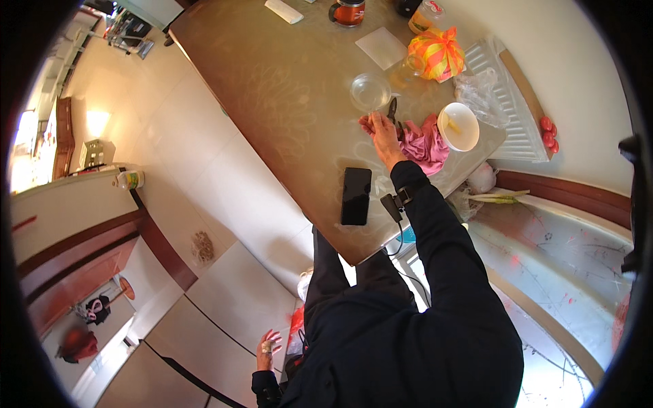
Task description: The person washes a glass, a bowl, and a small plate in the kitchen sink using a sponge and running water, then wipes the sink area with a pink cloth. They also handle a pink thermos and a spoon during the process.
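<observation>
My right hand reaches over the brown table, its fingertips bunched close to the near rim of a clear round bowl; whether they pinch anything is too small to tell. Beside it lie a black-handled tool, partly hidden, and a crumpled pink cloth. A white bowl with pale yellow pieces inside stands right of the cloth. Nearer my body, a black smartphone lies flat. My left hand hangs low at my side, away from the table, fingers spread, with a small pale thing at the palm.
A clear glass jar, an orange-yellow plastic bag, a white paper sheet and a red mug stand or lie farther back. Clear plastic and a white ribbed tray are at right. A cable runs from my right wrist.
</observation>
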`<action>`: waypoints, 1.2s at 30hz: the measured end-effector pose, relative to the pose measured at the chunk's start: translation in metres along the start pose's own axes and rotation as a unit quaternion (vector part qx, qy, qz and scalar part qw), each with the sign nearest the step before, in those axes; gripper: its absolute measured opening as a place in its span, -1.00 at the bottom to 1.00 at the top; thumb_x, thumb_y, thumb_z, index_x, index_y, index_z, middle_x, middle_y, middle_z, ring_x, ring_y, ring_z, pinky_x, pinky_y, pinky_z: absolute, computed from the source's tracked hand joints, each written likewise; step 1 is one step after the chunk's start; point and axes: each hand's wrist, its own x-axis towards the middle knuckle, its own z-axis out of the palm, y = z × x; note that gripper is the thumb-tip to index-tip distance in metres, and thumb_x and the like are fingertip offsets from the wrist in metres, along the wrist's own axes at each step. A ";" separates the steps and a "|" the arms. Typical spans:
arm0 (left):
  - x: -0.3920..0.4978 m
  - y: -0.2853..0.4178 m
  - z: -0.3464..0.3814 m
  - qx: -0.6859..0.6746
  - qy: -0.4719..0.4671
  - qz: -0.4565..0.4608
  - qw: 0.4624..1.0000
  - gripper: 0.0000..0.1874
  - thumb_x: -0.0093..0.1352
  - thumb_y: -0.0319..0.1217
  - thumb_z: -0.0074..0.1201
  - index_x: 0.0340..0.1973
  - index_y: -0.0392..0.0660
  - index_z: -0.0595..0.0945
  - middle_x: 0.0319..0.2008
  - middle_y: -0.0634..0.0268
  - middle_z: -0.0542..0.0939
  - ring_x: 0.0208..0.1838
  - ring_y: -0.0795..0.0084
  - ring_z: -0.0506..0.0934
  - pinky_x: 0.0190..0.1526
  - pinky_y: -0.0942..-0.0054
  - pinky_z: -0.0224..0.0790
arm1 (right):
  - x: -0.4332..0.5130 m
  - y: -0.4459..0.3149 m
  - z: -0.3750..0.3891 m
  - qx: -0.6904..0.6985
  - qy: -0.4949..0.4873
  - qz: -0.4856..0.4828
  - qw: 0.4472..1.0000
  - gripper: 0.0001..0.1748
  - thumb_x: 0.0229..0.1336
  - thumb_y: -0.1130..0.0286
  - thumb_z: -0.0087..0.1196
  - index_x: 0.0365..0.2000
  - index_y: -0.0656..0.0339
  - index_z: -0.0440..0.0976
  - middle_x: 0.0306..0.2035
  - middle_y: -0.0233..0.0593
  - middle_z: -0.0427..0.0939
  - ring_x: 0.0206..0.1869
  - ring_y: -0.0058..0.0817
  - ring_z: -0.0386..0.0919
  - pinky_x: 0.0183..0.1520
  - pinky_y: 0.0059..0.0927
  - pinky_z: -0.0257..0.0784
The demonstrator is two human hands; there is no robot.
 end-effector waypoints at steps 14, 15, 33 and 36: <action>0.066 0.134 -0.042 0.082 -0.073 0.011 0.994 -0.29 0.46 0.00 0.03 0.41 -0.15 0.37 0.25 0.08 0.57 0.21 0.22 0.58 0.13 0.23 0.48 | -0.033 -0.008 -0.005 -0.049 0.051 -0.068 0.995 -0.64 0.51 0.15 0.02 -0.01 0.27 0.48 -0.07 -0.19 0.64 -0.10 -0.38 0.69 -0.05 -0.38 0.60; 0.069 0.136 -0.042 0.091 -0.064 -0.001 0.994 -0.27 0.46 0.01 0.03 0.41 -0.15 0.36 0.25 0.07 0.56 0.21 0.22 0.58 0.13 0.23 0.48 | -0.052 -0.013 -0.020 -0.036 0.049 -0.070 0.996 -0.60 0.51 0.17 0.02 0.09 0.29 0.43 -0.02 -0.11 0.63 -0.09 -0.36 0.69 -0.04 -0.39 0.61; 0.070 0.269 0.069 0.216 -0.162 0.086 0.959 -0.17 0.47 0.19 -0.03 0.44 -0.16 0.36 0.31 0.04 0.52 0.30 0.17 0.52 0.25 0.17 0.39 | -0.119 -0.121 -0.185 -0.137 0.274 -0.097 0.947 -0.62 0.32 0.45 -0.09 0.06 0.47 0.45 -0.14 -0.13 0.66 -0.22 -0.36 0.68 -0.22 -0.35 0.64; 0.079 0.334 0.129 0.234 -0.237 0.137 0.933 -0.23 0.51 0.07 -0.06 0.47 -0.18 0.31 0.34 0.03 0.50 0.33 0.19 0.49 0.28 0.19 0.35 | -0.185 -0.138 -0.137 -0.089 0.169 -0.031 0.981 -0.62 0.41 0.42 -0.03 0.12 0.43 0.43 -0.09 -0.29 0.62 -0.11 -0.58 0.57 -0.09 -0.43 0.54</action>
